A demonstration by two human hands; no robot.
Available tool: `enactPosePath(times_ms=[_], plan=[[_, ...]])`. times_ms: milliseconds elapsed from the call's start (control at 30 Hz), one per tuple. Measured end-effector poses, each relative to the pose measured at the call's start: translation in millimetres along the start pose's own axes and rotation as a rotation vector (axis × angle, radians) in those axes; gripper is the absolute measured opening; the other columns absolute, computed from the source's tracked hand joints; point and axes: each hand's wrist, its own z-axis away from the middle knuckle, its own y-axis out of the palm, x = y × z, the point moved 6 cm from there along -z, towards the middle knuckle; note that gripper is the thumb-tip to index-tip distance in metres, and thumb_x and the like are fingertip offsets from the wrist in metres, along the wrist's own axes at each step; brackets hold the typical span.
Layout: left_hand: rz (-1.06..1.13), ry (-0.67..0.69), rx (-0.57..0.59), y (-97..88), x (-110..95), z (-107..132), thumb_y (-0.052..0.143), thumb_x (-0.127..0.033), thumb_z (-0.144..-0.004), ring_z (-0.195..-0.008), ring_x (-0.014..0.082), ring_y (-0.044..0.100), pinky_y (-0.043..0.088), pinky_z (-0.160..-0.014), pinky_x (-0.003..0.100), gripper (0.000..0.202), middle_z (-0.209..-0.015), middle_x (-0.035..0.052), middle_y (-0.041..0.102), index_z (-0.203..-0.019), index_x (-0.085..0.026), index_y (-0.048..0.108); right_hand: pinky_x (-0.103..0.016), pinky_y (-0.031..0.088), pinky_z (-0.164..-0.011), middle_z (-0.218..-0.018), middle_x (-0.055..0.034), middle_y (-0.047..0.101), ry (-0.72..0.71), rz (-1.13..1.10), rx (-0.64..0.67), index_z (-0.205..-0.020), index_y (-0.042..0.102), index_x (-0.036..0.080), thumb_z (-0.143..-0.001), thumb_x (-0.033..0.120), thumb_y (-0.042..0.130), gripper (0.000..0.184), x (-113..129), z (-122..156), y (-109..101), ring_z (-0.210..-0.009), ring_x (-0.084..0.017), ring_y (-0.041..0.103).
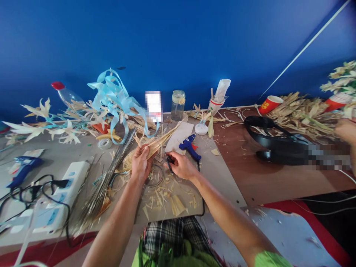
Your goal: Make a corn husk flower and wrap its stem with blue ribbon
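My left hand (141, 162) is closed around a pale dried corn husk (159, 145), whose long end points up and to the right. Black-handled scissors (169, 163) sit in my right hand (182, 165), their blades close to the husk's lower edge. Below my hands, a wire ring (156, 175) and several husk scraps (177, 205) lie on the grey board. A bundle of thin metal wires (107, 170) runs along the left of my left hand. Just beyond my right hand lies a blue hot glue gun (190, 147).
A white power strip (62, 196) with black cords and a second glue gun (25, 168) are at left. Light-blue ribbon (111, 91), a glass jar (178, 105) and a paper cup (215, 105) stand along the wall. At right, another person's hand (346, 131) is beside a black headset (283, 148).
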Motion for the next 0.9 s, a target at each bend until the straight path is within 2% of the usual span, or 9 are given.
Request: enactPosePath(times_ms=[200,433,900], plan=[[0.008,-0.071,0.071,4.3,0.3,1.6,0.076,-0.022,-0.063,-0.08,0.0167,0.067,0.057,-0.077,0.036,0.023,-0.082,0.0016,0.069,-0.079,-0.016,0.061,-0.02,0.036,-0.056,-0.07,0.0008,0.06,0.005,-0.015,-0.014,-0.106,0.062,0.017,-0.076,0.031,0.061,0.033,-3.8,-0.7,-1.4,-0.06,-0.011,0.051],[0.047,-0.043,0.013,-0.5,1.4,-2.0,0.077,-0.021,-0.062,-0.076,0.0144,0.066,0.057,-0.073,0.031,0.024,-0.08,0.0,0.068,-0.079,-0.016,0.061,-0.02,0.037,-0.058,-0.073,0.0002,0.061,-0.005,-0.003,0.0,-0.108,0.062,0.017,-0.075,0.032,0.062,0.036,-1.2,0.1,-1.8,-0.063,-0.011,0.053],[0.005,-0.014,0.006,1.8,-0.4,0.6,0.078,-0.026,-0.059,-0.073,0.0132,0.063,0.055,-0.074,0.033,0.027,-0.078,-0.0007,0.066,-0.078,-0.016,0.061,-0.02,0.037,-0.058,-0.074,0.0002,0.061,0.002,-0.007,0.02,-0.109,0.061,0.017,-0.075,0.032,0.062,0.037,0.8,0.3,-0.7,-0.063,-0.011,0.052]])
